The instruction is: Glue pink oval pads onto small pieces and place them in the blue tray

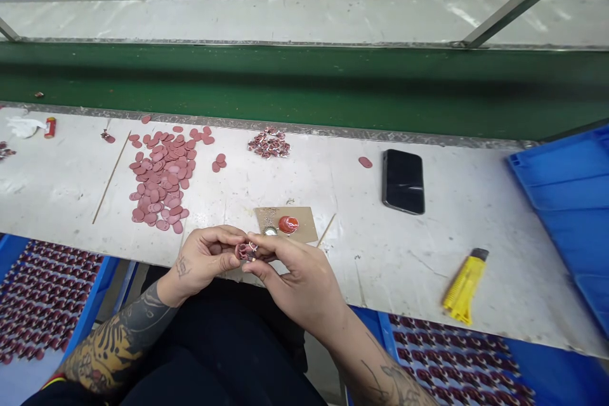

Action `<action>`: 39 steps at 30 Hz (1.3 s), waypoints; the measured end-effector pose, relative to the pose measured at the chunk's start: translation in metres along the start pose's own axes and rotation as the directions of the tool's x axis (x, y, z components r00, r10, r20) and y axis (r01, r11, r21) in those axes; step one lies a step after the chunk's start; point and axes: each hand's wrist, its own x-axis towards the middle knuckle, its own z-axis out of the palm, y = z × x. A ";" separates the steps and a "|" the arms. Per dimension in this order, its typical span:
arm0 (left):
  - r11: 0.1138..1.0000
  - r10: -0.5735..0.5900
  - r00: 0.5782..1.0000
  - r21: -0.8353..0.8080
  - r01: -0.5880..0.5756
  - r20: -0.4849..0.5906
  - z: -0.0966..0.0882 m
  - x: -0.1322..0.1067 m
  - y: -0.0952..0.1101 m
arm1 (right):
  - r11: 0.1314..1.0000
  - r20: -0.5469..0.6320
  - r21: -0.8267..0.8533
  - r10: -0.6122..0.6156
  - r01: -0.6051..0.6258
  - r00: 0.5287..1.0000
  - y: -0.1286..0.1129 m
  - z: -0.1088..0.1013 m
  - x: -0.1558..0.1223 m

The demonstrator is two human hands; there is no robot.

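My left hand (205, 260) and my right hand (295, 276) meet at the near edge of the white worktable (428, 254). Both pinch a small red and white piece (246, 251) between their fingertips. Just beyond them lies a brown card (304, 219) with a red blob (288, 224) and a small metal part (271, 231) on it. A spread of several pink oval discs (162, 181) lies to the left. A small heap of red and white pieces (269, 143) sits at the table's far side.
A black phone (403, 181) and a yellow box cutter (464, 285) lie to the right. Blue bins (566, 203) stand at the right; trays of finished pieces (40, 298) sit below the table on both sides. A green conveyor belt (304, 85) runs behind. Thin sticks (110, 177) lie left.
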 end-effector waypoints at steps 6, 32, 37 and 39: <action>1.000 0.008 1.000 0.015 -0.008 0.001 0.000 0.000 0.000 | 1.000 -0.006 -0.009 0.006 -0.006 1.000 -0.001 -0.001 0.001; 0.999 -0.001 1.000 0.033 0.000 0.021 -0.005 -0.002 0.002 | 1.000 0.059 -0.014 0.011 -0.010 0.998 -0.001 -0.003 0.002; 0.999 0.005 1.000 0.040 -0.005 0.010 -0.006 -0.002 0.002 | 1.000 0.054 -0.024 -0.012 0.013 0.998 -0.001 -0.002 0.002; 0.999 0.008 1.000 0.041 -0.008 0.009 -0.006 -0.002 0.001 | 0.999 0.049 -0.025 -0.020 0.021 0.999 -0.001 -0.002 0.002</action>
